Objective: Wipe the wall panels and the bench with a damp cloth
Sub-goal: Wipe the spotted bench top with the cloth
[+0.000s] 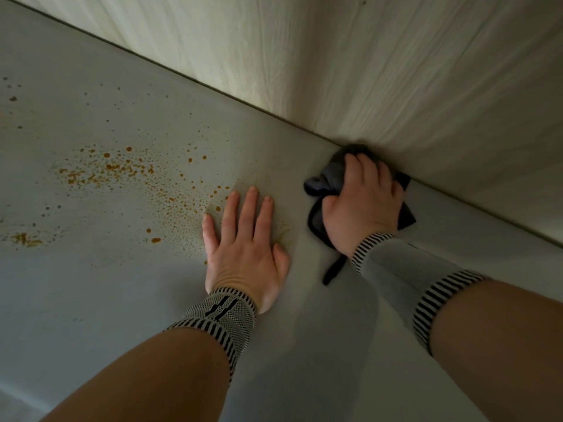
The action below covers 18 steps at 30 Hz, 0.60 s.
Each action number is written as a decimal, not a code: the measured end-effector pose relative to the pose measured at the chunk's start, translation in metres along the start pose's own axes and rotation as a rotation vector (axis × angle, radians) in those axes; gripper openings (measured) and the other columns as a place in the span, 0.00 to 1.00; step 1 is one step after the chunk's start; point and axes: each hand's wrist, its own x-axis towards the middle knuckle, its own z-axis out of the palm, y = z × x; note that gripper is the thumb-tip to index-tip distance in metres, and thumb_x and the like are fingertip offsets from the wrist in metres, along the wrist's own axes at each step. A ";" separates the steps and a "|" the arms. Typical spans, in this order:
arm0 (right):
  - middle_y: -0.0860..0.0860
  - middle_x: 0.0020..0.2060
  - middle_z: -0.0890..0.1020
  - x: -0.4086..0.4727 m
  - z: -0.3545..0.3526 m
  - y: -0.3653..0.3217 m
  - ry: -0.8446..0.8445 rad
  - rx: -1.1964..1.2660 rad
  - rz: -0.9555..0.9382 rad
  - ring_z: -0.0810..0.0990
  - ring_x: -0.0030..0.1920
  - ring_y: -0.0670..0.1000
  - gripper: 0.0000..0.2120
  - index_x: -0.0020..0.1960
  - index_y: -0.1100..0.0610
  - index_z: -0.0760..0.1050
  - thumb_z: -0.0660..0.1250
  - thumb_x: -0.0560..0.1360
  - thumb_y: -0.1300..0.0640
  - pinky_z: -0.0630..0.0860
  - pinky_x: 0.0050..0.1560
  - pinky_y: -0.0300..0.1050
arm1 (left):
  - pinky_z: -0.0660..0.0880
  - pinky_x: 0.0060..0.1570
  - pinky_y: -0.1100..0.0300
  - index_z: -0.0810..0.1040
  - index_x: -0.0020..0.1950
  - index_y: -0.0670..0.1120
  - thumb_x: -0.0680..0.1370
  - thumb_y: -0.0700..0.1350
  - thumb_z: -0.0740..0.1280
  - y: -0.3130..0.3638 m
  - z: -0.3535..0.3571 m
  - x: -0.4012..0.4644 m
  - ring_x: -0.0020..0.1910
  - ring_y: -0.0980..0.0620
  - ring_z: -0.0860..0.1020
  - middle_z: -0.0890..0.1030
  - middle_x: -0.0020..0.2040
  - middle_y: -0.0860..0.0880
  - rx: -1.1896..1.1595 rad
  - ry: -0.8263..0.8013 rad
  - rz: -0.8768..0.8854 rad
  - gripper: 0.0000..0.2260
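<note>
My right hand (364, 205) grips a dark grey cloth (327, 178) bunched up on the pale grey bench (122, 284), right where the bench meets the light wood-grain wall panel (380, 71). The far end of the cloth touches the foot of the panel and looks blurred. My left hand (243, 239) lies flat on the bench, fingers straight and spread, just left of the cloth. Orange-brown spatter stains (115, 172) cover the bench to the left of my left hand.
A dark seam (198, 83) runs diagonally between bench and wall panel from upper left to lower right. Smaller stains (26, 239) sit at the far left. The bench's near edge (18, 394) shows at the bottom left. Both wrists wear striped knit bands.
</note>
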 end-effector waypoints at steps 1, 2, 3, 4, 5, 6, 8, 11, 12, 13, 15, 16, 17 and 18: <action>0.49 0.78 0.55 0.006 0.002 -0.015 -0.004 0.003 -0.023 0.51 0.77 0.57 0.34 0.79 0.53 0.50 0.58 0.76 0.48 0.49 0.74 0.60 | 0.44 0.74 0.38 0.55 0.79 0.46 0.76 0.56 0.52 0.000 0.000 0.000 0.78 0.44 0.52 0.59 0.79 0.46 -0.002 -0.003 -0.002 0.32; 0.49 0.78 0.53 0.012 0.002 -0.028 -0.020 -0.004 -0.068 0.49 0.77 0.56 0.34 0.79 0.52 0.48 0.57 0.77 0.48 0.47 0.75 0.60 | 0.44 0.74 0.38 0.56 0.79 0.46 0.76 0.57 0.52 0.000 0.000 0.000 0.78 0.44 0.52 0.59 0.79 0.46 -0.003 -0.008 -0.004 0.32; 0.48 0.79 0.50 0.017 0.003 -0.035 -0.040 -0.014 -0.121 0.48 0.78 0.56 0.34 0.79 0.51 0.47 0.56 0.78 0.47 0.46 0.75 0.60 | 0.43 0.74 0.38 0.56 0.79 0.46 0.76 0.57 0.52 0.000 -0.001 0.000 0.78 0.44 0.51 0.58 0.79 0.46 -0.005 -0.012 -0.004 0.32; 0.47 0.79 0.49 0.020 0.003 -0.035 -0.053 -0.017 -0.174 0.47 0.78 0.55 0.34 0.79 0.51 0.46 0.56 0.78 0.47 0.44 0.75 0.60 | 0.43 0.74 0.38 0.56 0.79 0.47 0.76 0.57 0.52 0.000 -0.002 0.000 0.78 0.44 0.51 0.58 0.80 0.46 -0.010 -0.013 -0.004 0.32; 0.47 0.79 0.49 0.020 0.002 -0.029 -0.056 -0.016 -0.223 0.47 0.78 0.55 0.34 0.79 0.50 0.46 0.55 0.77 0.47 0.44 0.76 0.59 | 0.44 0.74 0.38 0.56 0.79 0.47 0.76 0.56 0.52 0.000 -0.002 0.000 0.78 0.44 0.51 0.58 0.80 0.46 -0.020 -0.015 -0.004 0.32; 0.47 0.79 0.50 0.016 0.002 -0.017 -0.045 -0.018 -0.268 0.48 0.78 0.55 0.34 0.79 0.50 0.47 0.54 0.76 0.46 0.44 0.76 0.59 | 0.44 0.75 0.38 0.56 0.79 0.47 0.76 0.56 0.52 0.000 -0.002 0.000 0.78 0.45 0.51 0.58 0.80 0.46 -0.031 -0.020 -0.006 0.32; 0.49 0.79 0.52 -0.001 0.004 0.008 -0.005 -0.044 -0.301 0.49 0.78 0.55 0.37 0.79 0.50 0.50 0.52 0.72 0.44 0.45 0.76 0.60 | 0.44 0.74 0.37 0.55 0.79 0.47 0.76 0.56 0.52 0.000 -0.003 0.000 0.78 0.45 0.51 0.58 0.80 0.47 -0.046 -0.021 -0.007 0.32; 0.50 0.79 0.50 -0.017 0.007 0.025 -0.024 -0.063 -0.212 0.47 0.78 0.56 0.38 0.79 0.50 0.49 0.52 0.71 0.42 0.42 0.75 0.61 | 0.43 0.74 0.37 0.54 0.80 0.47 0.76 0.56 0.51 0.001 -0.004 0.000 0.78 0.45 0.50 0.56 0.80 0.47 -0.055 -0.039 -0.010 0.32; 0.50 0.79 0.49 -0.015 0.007 0.024 -0.032 -0.067 -0.188 0.46 0.78 0.56 0.38 0.79 0.50 0.47 0.53 0.72 0.42 0.41 0.75 0.61 | 0.41 0.74 0.38 0.53 0.80 0.48 0.76 0.56 0.50 0.001 -0.006 0.000 0.78 0.45 0.49 0.55 0.80 0.47 -0.051 -0.046 -0.013 0.32; 0.50 0.79 0.47 -0.012 0.006 0.021 -0.037 -0.071 -0.168 0.45 0.78 0.56 0.38 0.79 0.50 0.46 0.55 0.73 0.43 0.41 0.75 0.61 | 0.39 0.74 0.39 0.51 0.80 0.48 0.77 0.56 0.49 0.002 -0.008 0.001 0.78 0.46 0.46 0.53 0.81 0.47 -0.047 -0.059 -0.011 0.32; 0.50 0.79 0.46 -0.015 0.005 0.011 -0.038 -0.063 -0.137 0.44 0.78 0.56 0.37 0.79 0.51 0.45 0.57 0.75 0.45 0.41 0.76 0.61 | 0.33 0.73 0.41 0.44 0.81 0.49 0.77 0.57 0.45 0.001 -0.012 0.001 0.78 0.47 0.40 0.45 0.81 0.49 -0.032 -0.104 -0.011 0.33; 0.51 0.79 0.46 -0.019 0.004 0.007 -0.034 -0.042 -0.114 0.43 0.78 0.56 0.37 0.79 0.51 0.45 0.57 0.76 0.47 0.41 0.76 0.60 | 0.31 0.72 0.41 0.40 0.81 0.49 0.78 0.57 0.44 0.001 -0.015 0.001 0.78 0.47 0.37 0.41 0.81 0.50 -0.027 -0.121 -0.013 0.32; 0.51 0.79 0.46 -0.023 0.008 0.004 -0.044 -0.012 -0.086 0.44 0.78 0.56 0.36 0.79 0.52 0.44 0.57 0.77 0.49 0.42 0.76 0.59 | 0.30 0.72 0.40 0.37 0.80 0.49 0.79 0.57 0.44 0.001 -0.016 0.001 0.78 0.47 0.35 0.38 0.81 0.50 -0.026 -0.149 -0.014 0.32; 0.51 0.79 0.47 -0.029 0.007 0.002 -0.054 0.017 -0.072 0.44 0.78 0.55 0.35 0.80 0.53 0.45 0.57 0.78 0.50 0.43 0.77 0.57 | 0.30 0.72 0.40 0.36 0.80 0.50 0.80 0.57 0.45 0.002 -0.020 0.002 0.78 0.47 0.34 0.36 0.80 0.50 -0.033 -0.170 -0.016 0.31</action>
